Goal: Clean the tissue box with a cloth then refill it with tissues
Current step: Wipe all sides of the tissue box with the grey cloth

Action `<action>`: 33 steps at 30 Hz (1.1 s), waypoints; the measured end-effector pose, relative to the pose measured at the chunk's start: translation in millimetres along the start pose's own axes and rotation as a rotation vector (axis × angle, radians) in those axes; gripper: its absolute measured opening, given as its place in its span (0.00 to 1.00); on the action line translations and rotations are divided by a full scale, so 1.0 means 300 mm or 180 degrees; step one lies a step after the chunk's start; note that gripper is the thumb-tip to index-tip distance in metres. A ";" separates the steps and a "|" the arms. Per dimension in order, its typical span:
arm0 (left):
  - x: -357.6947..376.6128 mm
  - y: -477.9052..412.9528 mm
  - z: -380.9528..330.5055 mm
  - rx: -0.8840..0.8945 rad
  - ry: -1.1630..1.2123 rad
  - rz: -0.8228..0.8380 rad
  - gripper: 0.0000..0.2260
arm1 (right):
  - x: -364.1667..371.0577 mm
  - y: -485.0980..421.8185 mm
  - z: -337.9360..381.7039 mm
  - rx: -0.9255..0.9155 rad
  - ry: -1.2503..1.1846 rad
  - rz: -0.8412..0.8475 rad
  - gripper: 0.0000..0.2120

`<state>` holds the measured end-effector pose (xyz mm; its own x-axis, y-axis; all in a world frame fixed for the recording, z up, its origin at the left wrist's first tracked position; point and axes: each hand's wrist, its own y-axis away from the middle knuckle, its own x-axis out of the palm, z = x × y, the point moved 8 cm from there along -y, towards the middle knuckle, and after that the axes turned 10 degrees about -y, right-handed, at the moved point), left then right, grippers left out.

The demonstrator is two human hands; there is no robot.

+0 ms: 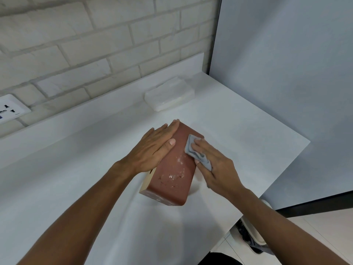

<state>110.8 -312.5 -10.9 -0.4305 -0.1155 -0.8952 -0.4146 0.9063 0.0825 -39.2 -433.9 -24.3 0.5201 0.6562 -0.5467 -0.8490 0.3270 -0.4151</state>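
Observation:
A reddish-brown tissue box (172, 178) lies on its side on the white counter (76, 169), with whitish smears on its upward face. My left hand (152, 148) lies flat against the box's left side, fingers straight, thumb on the top face. My right hand (215, 165) presses a small grey cloth (193, 148) onto the box's far right edge, its fingers spread over the cloth and the thumb tucked under a fold. A clear-wrapped pack of white tissues (170, 96) lies further back near the wall.
A white brick wall (95, 44) runs behind the counter, with a power socket (9, 109) at the far left. A grey panel (286, 73) stands at the right. The counter's edge (267, 188) falls off to the floor at the right, where a shoe (252, 238) shows.

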 end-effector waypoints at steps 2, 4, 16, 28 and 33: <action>0.016 -0.001 0.008 -0.0037 0.0227 0.0023 0.27 | -0.010 0.003 -0.012 0.0075 -0.0120 -0.0083 0.20; 0.032 -0.003 0.001 -0.0015 0.0402 -0.0001 0.27 | -0.035 0.002 -0.029 0.0305 -0.0197 -0.0308 0.20; 0.029 -0.001 -0.016 -0.0040 0.0421 -0.0094 0.27 | -0.002 0.053 0.020 0.0028 -0.0182 -0.0197 0.21; 0.020 0.008 -0.015 -0.0051 0.0058 -0.0096 0.28 | -0.012 0.047 -0.010 0.0288 -0.0142 -0.0439 0.20; 0.031 0.003 -0.029 -0.0069 0.0203 -0.0153 0.28 | 0.020 0.044 0.054 -0.0154 -0.0046 -0.0303 0.19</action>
<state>99.4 -316.2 -15.3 -0.4595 -0.1848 -0.8687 -0.4528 0.8902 0.0502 -48.8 -414.5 -21.3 0.5964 0.6336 -0.4928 -0.7901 0.3553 -0.4995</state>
